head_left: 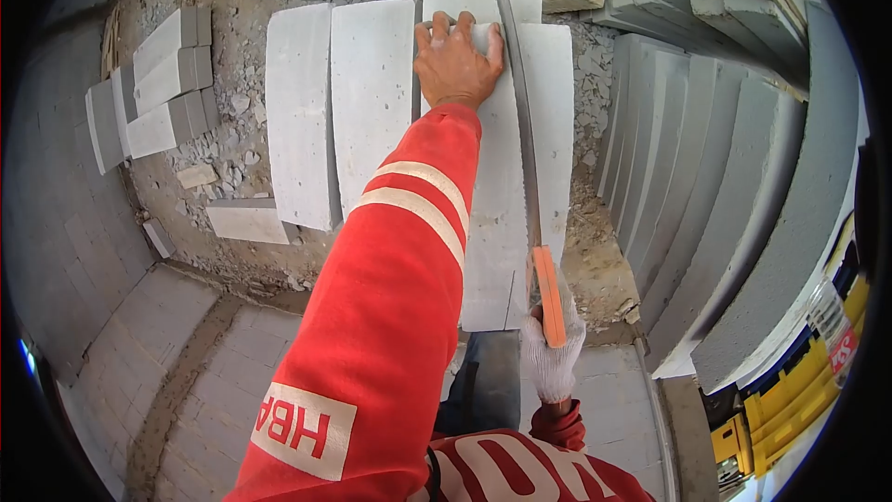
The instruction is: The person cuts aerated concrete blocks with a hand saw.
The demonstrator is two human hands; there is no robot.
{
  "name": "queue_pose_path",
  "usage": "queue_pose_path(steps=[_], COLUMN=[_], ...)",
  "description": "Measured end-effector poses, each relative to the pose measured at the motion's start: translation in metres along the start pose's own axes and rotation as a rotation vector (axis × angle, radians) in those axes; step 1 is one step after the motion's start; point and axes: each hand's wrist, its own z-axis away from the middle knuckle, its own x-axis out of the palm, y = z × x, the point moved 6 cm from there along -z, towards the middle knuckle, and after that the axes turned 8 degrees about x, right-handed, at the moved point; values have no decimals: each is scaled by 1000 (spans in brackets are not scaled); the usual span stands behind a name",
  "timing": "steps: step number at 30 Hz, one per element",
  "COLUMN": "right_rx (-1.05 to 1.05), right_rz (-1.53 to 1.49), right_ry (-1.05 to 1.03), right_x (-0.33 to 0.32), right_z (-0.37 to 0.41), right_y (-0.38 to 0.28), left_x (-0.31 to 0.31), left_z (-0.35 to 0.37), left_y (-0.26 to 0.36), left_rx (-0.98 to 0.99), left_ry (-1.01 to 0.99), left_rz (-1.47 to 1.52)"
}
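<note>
Seemingly mid-cut, from the head camera: the left hand (455,63) lies flat on the far end of the pale block (497,223), fingers spread and hooked over its edge. The block lies lengthwise straight ahead, just beside other slabs (372,102) on rubble (232,130). The gloved right hand (553,358) is closed round the orange handle of the saw (525,149), whose blade lies along the block's full length. How deep it sits cannot be told. The two sides have not parted, so the cut looks unfinished.
</note>
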Motion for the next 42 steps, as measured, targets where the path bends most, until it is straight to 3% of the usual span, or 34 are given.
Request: queue_pose_path(steps=[3, 5, 7, 9, 12, 14, 15, 17, 20, 21, 24, 25, 28, 31, 34, 39, 42], right_rx=[-195, -208, -185, 9, 29, -86, -45, -177, -185, -93, -119, -15, -20, -278, -242, -22, 2], right_rz=[-42, -53, -85, -74, 113, 117, 72, 4, -46, -75, 113, 47, 97, 73, -43, 56, 106], right_ry=[-23, -7, -30, 51, 35, 0, -4, 23, 109, 14, 27, -2, 9, 5, 81, 23, -1], right_x=[35, 42, 35, 10, -3, 3, 13, 40, 47, 39, 9, 4, 1, 29, 48, 7, 1], right_z=[-76, -87, -68, -18, 27, 15, -7, -67, -78, -74, 3, 29, 29, -56, -91, 18, 24], right_y=[-25, -34, -21, 0, 34, 30, 26, -2, -34, -7, 20, 36, 33, -1, -24, 37, 28], left_x=[0, 4, 3, 9, 17, 27, 6, 7, 4, 3, 2, 1, 1, 6, 8, 6, 5], left_z=[-3, -5, 0, 0, 1, -3, 3, 2, -9, -5, -4, 1, -4, -2, -5, -2, 1], left_y=[4, -1, 0, 0, -10, -10, 0, -1, -1, -4, 3, 3, -2, 0, 1, 0, 0], left_rx=[3, -13, 46, 32, 13, 102, 56, 52, 55, 36, 23, 5, -12, 17, 35, 4, 23], left_ry=[-18, -35, 61, 45, 42, -103, 64, 81, 97, 68, 37, -1, 0, 12, 31, -31, 22], left_rz=[3, -13, -35, -15, -42, -34, -64, -36, -16, -17, 9, 7, 1, -4, -26, -19, -31])
